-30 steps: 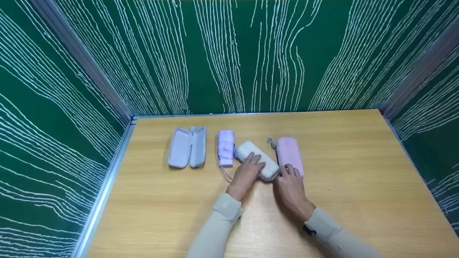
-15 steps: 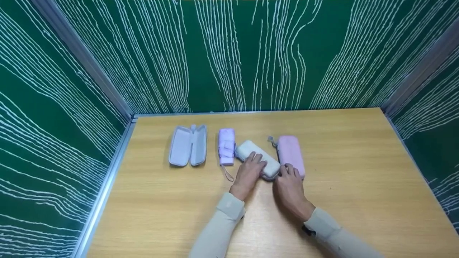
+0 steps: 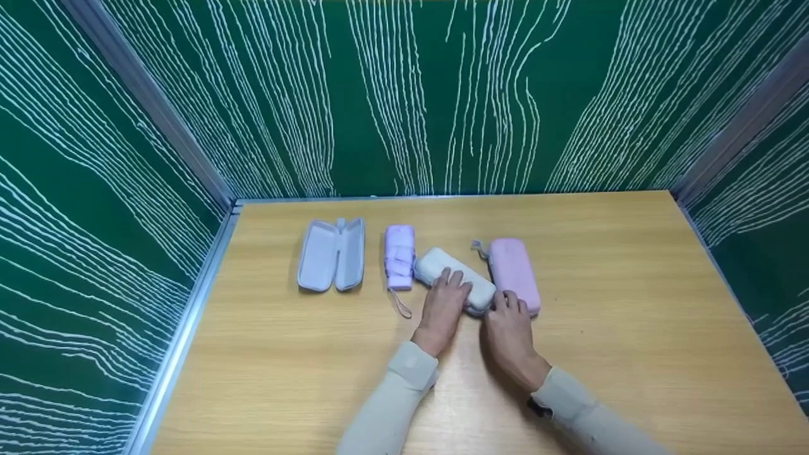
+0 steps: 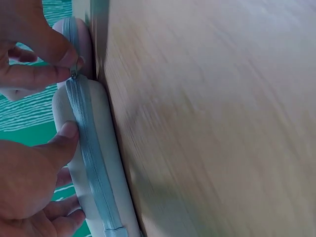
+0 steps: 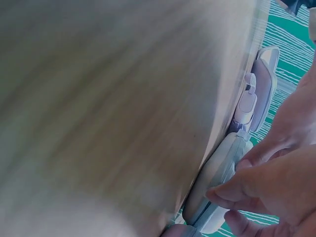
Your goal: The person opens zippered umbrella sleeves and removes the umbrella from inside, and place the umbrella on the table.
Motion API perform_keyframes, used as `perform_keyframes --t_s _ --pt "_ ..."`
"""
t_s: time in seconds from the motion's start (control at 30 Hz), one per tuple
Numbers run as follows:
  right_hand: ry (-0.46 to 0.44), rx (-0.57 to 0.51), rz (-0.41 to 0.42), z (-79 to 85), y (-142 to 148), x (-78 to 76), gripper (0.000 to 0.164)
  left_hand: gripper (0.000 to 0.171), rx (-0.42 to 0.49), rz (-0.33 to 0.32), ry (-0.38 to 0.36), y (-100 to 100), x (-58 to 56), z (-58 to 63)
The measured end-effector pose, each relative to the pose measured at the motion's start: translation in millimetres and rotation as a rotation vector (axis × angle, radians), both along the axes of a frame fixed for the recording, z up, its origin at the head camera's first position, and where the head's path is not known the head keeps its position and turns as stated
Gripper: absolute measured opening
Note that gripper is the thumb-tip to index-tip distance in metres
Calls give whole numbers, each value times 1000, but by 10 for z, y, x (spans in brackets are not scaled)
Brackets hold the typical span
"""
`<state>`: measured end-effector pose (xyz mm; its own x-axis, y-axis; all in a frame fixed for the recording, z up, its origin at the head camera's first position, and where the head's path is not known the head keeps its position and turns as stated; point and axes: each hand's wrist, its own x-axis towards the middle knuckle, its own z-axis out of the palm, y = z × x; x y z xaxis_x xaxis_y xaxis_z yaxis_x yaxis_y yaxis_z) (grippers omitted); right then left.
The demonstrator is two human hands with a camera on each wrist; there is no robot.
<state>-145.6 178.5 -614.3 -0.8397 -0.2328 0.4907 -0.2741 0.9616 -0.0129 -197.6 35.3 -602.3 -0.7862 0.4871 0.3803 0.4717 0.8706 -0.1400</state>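
The left wrist view alone shows the right hand (image 3: 510, 328) pinching the small metal zip pull (image 4: 74, 74); the left hand (image 3: 441, 313) grips the cream oblong case (image 4: 94, 148).

From the head view I can't see the part of the white case (image 3: 436, 261) under the left hand (image 3: 444, 309), nor make out the zipper (image 4: 85, 136) near the right hand (image 3: 513, 328). Below the right hand, its wrist view cuts off the pink case (image 5: 178, 230); the table (image 5: 113, 118) beside it is blurred.
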Motion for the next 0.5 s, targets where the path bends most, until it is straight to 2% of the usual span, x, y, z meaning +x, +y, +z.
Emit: perform_keyframes --t_s 0.1,0.37,0.5 --pt "-4 -2 -14 1 -16 5 12 25 -4 16 18 21 13 -6" --pt "41 -13 -27 -5 -52 11 13 28 -10 47 3 62 49 -4" --pt "76 -22 -34 -23 -64 -5 13 28 -37 65 32 80 61 -1"
